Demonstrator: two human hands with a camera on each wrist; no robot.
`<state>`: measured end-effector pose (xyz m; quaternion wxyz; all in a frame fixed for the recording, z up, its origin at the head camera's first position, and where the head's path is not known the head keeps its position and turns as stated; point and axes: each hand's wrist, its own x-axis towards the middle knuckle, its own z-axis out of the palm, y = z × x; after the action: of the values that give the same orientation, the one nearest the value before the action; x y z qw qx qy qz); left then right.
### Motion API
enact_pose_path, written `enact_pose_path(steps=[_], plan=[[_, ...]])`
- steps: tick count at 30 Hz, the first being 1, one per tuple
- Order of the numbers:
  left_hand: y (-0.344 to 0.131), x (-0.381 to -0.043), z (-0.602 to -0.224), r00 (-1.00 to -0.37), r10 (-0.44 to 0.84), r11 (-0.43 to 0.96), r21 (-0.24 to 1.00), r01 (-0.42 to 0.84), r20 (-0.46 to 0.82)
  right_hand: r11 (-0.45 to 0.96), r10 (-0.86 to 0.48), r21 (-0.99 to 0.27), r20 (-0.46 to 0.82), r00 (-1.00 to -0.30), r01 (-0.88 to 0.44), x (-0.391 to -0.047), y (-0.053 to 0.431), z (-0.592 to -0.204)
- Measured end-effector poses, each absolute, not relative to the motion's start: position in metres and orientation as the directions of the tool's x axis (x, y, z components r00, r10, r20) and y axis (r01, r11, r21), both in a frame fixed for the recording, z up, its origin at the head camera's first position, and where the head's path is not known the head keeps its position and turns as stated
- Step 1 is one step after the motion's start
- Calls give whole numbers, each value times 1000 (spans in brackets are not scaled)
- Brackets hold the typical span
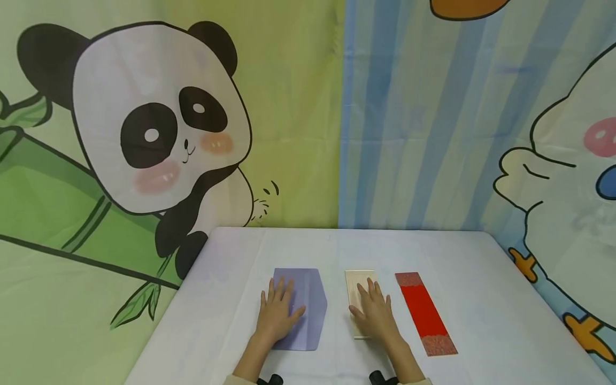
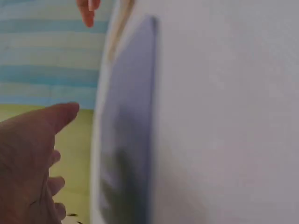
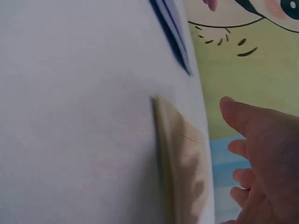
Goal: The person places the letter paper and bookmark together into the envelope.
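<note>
On the white table (image 1: pixel 231 321), working from the left, the left hand (image 1: pixel 276 315) is lying flat with fingers straight and spread, pressing on the left part of the purple envelope (image 1: pixel 310 305), which is sitting at about 11 o'clock from the person's seat. In the left wrist view the envelope (image 2: pixel 128 135) is blurring into a thin purple sheet lying flush on the cloth, so it is probably light, limp paper that will bend and slide easily; a free edge or the pointed right side, at 3 o'clock from the palm, is looking like the best place to pinch it. Next, the right hand (image 1: pixel 375 315) is resting palm down, fingers straight and relaxed, gripping nothing, on the cream card (image 1: pixel 358 283), which is lying at about 12 o'clock. The card (image 3: pixel 184 158) is showing a slightly raised edge in the right wrist view, so it is likely stiffer than the envelope, though still light; its far short edge at 12 o'clock from the fingertips is standing free for a hold. Just beside it at 3 o'clock, untouched, a red strip (image 1: pixel 425 313) is lying flat with patterned ends.
</note>
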<state>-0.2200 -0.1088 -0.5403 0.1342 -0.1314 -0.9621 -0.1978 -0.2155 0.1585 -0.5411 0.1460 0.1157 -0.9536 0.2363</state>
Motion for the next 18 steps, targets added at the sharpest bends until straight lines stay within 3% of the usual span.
enact_pose_path(steps=[7, 14, 18], plan=[[-106, -225, -574, -948, 233, 912, 288, 290, 218, 864, -174, -413, 288, -942, -286, -211, 152, -572], [-86, -230, -566, -941, 262, 908, 275, 315, 213, 895, -147, -369, 287, -947, -251, -214, 163, -569], [-90, -233, -561, -940, 241, 913, 273, 304, 242, 871, -175, -387, 329, -928, -302, -218, 147, -564]])
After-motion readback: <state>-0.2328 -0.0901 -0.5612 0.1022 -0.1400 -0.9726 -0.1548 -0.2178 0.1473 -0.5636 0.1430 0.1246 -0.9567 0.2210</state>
